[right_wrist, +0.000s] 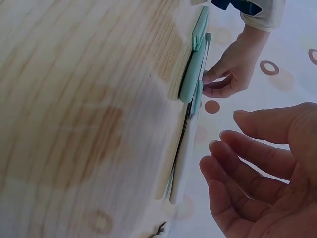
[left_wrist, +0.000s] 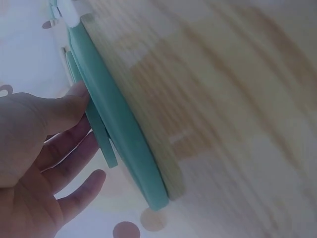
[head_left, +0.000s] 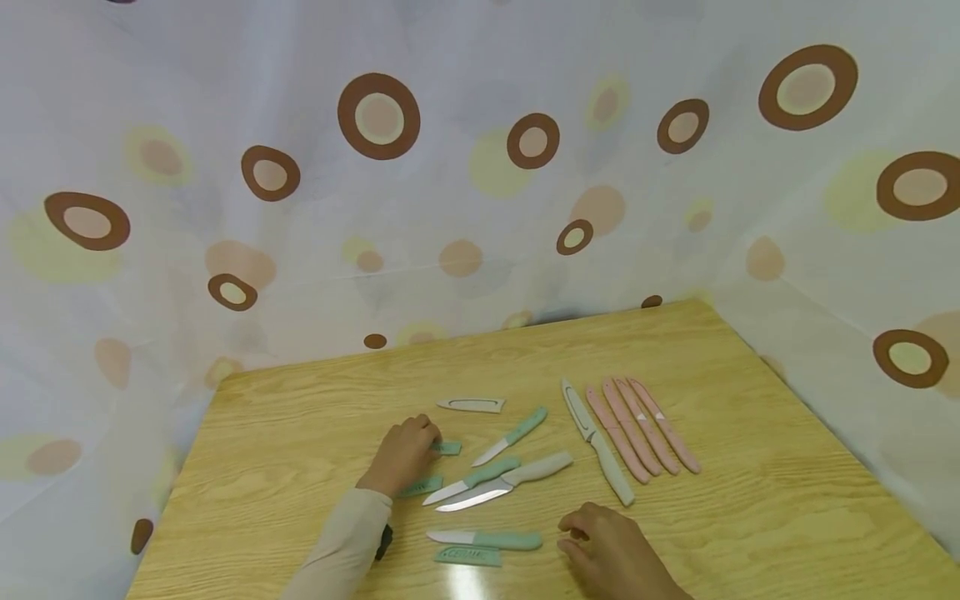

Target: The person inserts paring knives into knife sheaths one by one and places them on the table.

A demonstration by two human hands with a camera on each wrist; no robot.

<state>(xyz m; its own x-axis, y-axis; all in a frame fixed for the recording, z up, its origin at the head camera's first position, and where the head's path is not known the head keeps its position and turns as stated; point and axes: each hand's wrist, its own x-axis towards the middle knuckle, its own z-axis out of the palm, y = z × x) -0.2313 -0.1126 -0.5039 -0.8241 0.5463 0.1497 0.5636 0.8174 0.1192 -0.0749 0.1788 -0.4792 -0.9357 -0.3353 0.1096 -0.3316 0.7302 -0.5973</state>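
My left hand (head_left: 405, 457) is at the left of the knives and pinches a green knife sheath (head_left: 447, 448) between thumb and fingers. In the left wrist view that sheath sits just behind a green knife handle (left_wrist: 116, 119). Another green sheath (head_left: 423, 486) lies partly hidden by the left wrist. Three green-handled knives (head_left: 506, 541) and a knife with a pale handle (head_left: 538, 468) lie to the right of this hand, blades bare. My right hand (head_left: 611, 550) hovers near the front, fingers loosely bent and holding nothing.
A white sheath (head_left: 472, 405) lies toward the back. At the front is a green sheath (head_left: 468, 556). On the right lie a pale knife in its sheath (head_left: 600, 446) and several pink knives (head_left: 645, 429) in a row. A patterned curtain (head_left: 450, 208) hangs behind the wooden table (head_left: 787, 500).
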